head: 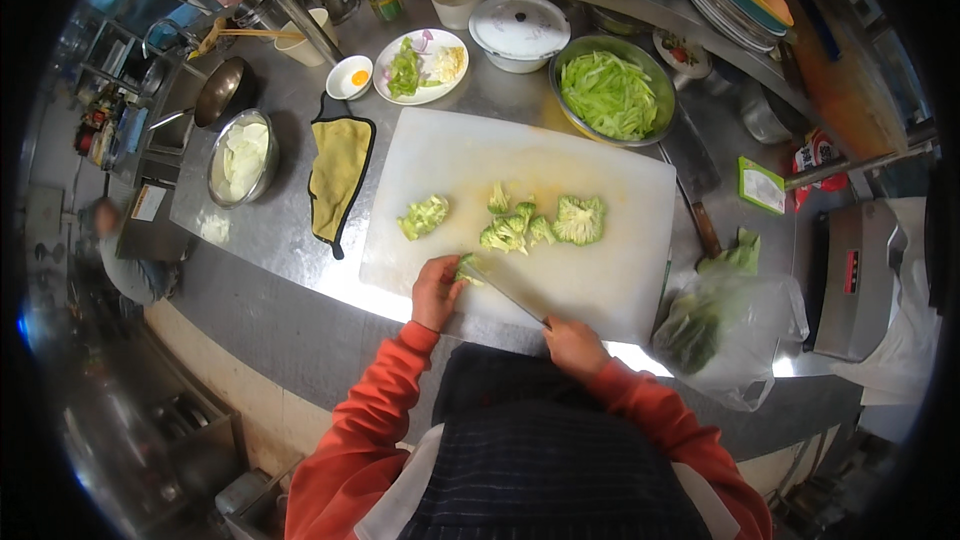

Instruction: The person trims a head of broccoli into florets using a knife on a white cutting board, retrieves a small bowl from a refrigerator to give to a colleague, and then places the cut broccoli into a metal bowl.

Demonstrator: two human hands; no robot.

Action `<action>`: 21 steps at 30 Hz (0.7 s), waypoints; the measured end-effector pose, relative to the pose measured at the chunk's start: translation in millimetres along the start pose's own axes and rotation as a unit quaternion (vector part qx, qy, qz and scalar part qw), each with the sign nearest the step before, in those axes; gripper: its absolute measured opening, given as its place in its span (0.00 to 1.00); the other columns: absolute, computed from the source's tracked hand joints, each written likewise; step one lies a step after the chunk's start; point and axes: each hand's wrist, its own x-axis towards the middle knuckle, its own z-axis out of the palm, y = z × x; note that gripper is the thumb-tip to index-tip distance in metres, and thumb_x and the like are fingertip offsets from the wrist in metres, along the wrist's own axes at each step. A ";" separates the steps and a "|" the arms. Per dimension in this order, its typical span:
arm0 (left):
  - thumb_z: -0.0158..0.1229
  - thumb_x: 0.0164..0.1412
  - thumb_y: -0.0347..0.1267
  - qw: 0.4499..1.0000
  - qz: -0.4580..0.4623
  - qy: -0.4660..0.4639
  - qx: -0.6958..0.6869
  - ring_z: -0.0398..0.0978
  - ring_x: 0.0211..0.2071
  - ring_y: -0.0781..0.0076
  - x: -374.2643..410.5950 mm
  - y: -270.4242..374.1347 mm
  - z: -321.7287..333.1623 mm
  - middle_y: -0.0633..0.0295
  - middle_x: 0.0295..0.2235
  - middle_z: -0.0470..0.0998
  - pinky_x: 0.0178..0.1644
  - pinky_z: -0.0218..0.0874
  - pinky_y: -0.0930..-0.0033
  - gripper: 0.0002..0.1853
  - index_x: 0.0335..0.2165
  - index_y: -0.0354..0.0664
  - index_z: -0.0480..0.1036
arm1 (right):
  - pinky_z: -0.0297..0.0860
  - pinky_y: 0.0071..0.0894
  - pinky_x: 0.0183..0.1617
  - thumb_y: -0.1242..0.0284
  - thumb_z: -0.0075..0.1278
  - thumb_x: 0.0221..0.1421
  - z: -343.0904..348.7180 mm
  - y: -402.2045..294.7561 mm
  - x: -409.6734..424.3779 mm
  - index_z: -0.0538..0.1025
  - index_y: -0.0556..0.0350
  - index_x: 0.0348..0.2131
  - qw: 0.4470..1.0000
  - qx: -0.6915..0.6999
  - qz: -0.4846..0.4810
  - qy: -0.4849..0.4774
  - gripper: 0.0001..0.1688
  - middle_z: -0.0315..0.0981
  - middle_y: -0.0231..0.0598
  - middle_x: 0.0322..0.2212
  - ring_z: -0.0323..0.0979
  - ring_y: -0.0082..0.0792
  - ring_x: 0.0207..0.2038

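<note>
Near the front edge of a white cutting board (450, 146), my left hand (435, 292) pinches a small broccoli floret (468, 267) between its fingertips. My right hand (577, 349) grips the handle of a knife (514, 294), whose narrow-looking blade reaches left to the floret. Beyond the blade lies a loose group of cut broccoli florets (506, 232). A larger broccoli piece (580, 220) rests to their right, cut stems showing. Another pale green broccoli piece (424, 217) sits alone on the left of the board.
A steel bowl of sliced green vegetable (607, 94) stands behind the board. Left are a yellow cloth (337, 172) and a bowl of pale slices (244, 157). A cleaver (694, 150) and a plastic bag (739, 330) lie right. Another person (131, 262) is at far left.
</note>
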 end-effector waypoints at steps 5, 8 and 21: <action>0.62 0.46 0.19 1.000 0.013 0.010 0.007 0.71 0.27 0.65 -0.3 5.3 4.2 0.54 0.36 0.71 0.31 0.66 0.69 0.24 0.45 0.40 0.69 | 0.66 0.58 0.35 0.66 0.42 0.59 -1.0 11.9 -6.1 0.71 0.62 0.30 0.998 -0.021 -0.052 0.042 0.15 0.72 0.59 0.25 0.70 0.64 0.29; 0.61 0.46 0.20 1.000 -0.008 -0.011 0.005 0.71 0.32 0.59 9.0 23.5 7.5 0.51 0.41 0.68 0.34 0.66 0.67 0.27 0.48 0.41 0.68 | 0.67 0.57 0.36 0.66 0.44 0.57 -1.0 12.5 -7.9 0.72 0.61 0.33 0.999 -0.010 -0.023 0.045 0.14 0.73 0.59 0.27 0.71 0.62 0.31; 0.61 0.48 0.24 0.998 0.051 -0.045 -0.004 0.71 0.37 0.56 26.6 18.8 21.5 0.54 0.40 0.67 0.40 0.66 0.64 0.19 0.43 0.42 0.73 | 0.67 0.55 0.33 0.65 0.46 0.56 -23.8 23.0 -24.4 0.74 0.57 0.33 0.991 -0.033 -0.032 0.127 0.13 0.73 0.58 0.25 0.71 0.61 0.28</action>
